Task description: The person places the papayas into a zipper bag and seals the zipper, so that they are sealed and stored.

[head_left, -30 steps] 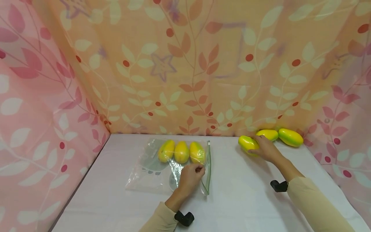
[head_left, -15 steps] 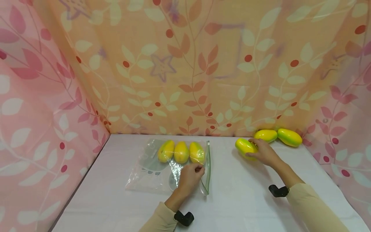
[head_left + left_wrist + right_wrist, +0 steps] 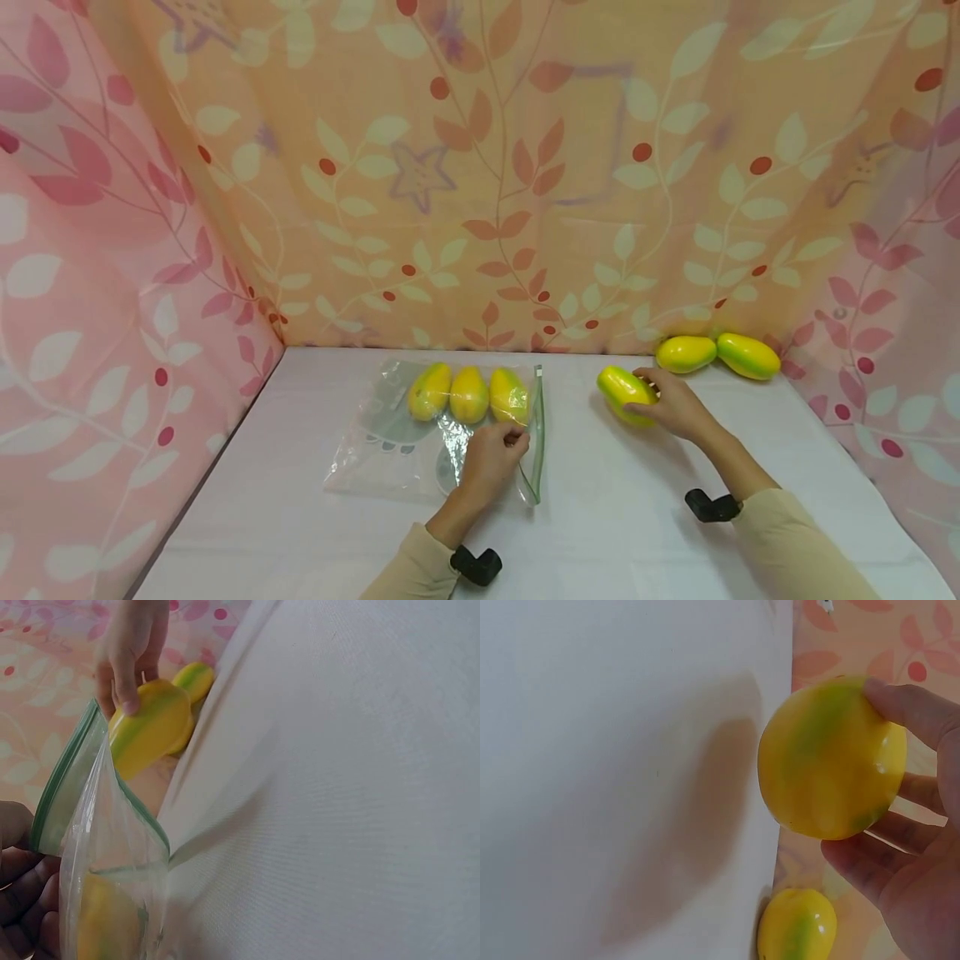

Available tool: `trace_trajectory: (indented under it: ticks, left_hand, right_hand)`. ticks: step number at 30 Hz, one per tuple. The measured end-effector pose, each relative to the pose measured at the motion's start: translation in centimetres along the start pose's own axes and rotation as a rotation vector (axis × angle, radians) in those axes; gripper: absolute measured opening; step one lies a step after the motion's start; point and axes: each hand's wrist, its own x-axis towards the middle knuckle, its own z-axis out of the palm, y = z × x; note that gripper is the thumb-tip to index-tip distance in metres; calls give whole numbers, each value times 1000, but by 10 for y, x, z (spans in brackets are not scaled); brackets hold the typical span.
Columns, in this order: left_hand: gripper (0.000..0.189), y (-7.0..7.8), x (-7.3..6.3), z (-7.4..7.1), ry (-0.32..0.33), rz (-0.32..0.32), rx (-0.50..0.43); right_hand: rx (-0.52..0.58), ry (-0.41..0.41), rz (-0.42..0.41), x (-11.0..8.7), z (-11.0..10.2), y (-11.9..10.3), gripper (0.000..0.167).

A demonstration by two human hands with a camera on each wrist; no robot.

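Fruits [image 3: 622, 393] number six, three inside one bag [image 3: 390, 472].

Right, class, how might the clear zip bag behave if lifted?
The clear zip bag is likely floppy, as its film creases. Its green closure strip is probably bendable, since it curves. The three yellow-green fruits inside may roll, being rounded.

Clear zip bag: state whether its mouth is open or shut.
Open: in the left wrist view, the bag has its green edges parted, the left hand holding one side.
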Motion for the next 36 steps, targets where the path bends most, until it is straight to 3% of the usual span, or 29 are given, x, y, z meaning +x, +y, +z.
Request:
trace_trajectory:
  ticks: [23,36]
  left_hand:
    - [10,2,2,2,2,-9,-35]
    - [8,5,4,3,37,-5,-48]
  right_hand:
    - [99,-52,27,-6,19,-26,76]
    - [171,-101,39,-2,34,-46,73]
